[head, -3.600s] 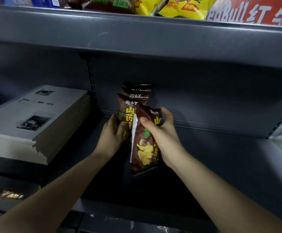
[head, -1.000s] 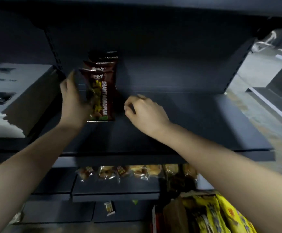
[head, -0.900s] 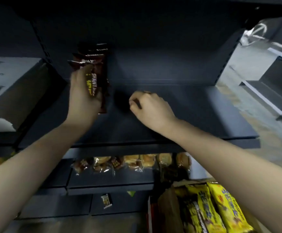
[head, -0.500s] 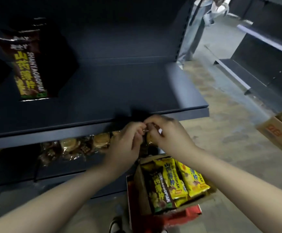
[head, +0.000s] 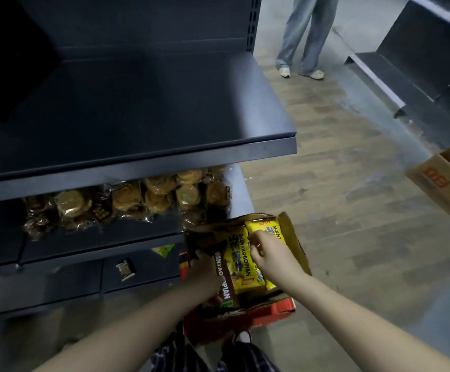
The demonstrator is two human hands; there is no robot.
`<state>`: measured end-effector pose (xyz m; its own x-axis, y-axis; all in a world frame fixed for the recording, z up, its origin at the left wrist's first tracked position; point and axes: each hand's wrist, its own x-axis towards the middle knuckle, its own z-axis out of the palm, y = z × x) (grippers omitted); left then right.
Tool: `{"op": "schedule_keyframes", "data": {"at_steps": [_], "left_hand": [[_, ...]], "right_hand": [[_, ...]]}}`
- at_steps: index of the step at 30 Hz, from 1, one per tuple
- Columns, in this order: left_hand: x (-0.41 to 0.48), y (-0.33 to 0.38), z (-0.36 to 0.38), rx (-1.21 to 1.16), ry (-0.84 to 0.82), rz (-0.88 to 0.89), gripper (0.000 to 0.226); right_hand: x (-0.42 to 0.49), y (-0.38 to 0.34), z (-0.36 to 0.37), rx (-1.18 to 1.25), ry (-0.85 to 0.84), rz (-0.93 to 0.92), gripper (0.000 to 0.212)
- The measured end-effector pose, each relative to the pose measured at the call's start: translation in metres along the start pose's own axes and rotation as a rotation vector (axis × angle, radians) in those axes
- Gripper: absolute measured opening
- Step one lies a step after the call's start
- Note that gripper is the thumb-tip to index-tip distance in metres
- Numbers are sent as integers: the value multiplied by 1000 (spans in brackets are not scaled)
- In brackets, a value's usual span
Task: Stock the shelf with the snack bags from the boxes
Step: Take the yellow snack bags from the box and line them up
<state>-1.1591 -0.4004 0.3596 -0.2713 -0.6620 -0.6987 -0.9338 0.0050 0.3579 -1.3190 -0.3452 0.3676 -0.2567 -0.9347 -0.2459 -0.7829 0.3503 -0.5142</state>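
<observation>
An open cardboard box (head: 296, 237) stands on the floor in front of the shelving, holding yellow snack bags (head: 238, 259) and a brown snack bag (head: 225, 283). My left hand (head: 205, 272) reaches into the box's left side and grips the brown bag. My right hand (head: 269, 256) lies over the yellow bags with its fingers curled, pinching the top of one. The dark blue shelf (head: 138, 167) above shows no bags in this view; its left end is cut off by the frame.
Wrapped pastries (head: 138, 197) fill the shelf below. A red box (head: 277, 312) lies under the cardboard one. Another cardboard box (head: 444, 183) sits at the right. A person's legs (head: 304, 36) stand in the aisle by the shelf's end.
Both hands left the brown bags standing on the shelf and dropped down into the box. My view swung down and right, so the shelved bags are out of frame.
</observation>
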Motion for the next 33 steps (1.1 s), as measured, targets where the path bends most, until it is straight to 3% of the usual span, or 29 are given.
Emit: {"op": "schedule_keyframes", "data": {"at_steps": [3, 7, 12, 22, 33], "left_hand": [[4, 4, 15, -102, 4, -118, 101], [8, 17, 28, -66, 112, -252, 108], [22, 20, 43, -254, 163, -319, 90], [49, 13, 38, -551, 110, -396, 81], [29, 3, 28, -721, 297, -230, 57]], "right_hand": [[10, 10, 27, 22, -55, 88, 35], [26, 9, 53, 102, -119, 204, 38], [44, 6, 71, 216, -148, 312, 45], [51, 8, 75, 262, -181, 366, 75], [34, 11, 50, 732, -136, 378, 81]]}}
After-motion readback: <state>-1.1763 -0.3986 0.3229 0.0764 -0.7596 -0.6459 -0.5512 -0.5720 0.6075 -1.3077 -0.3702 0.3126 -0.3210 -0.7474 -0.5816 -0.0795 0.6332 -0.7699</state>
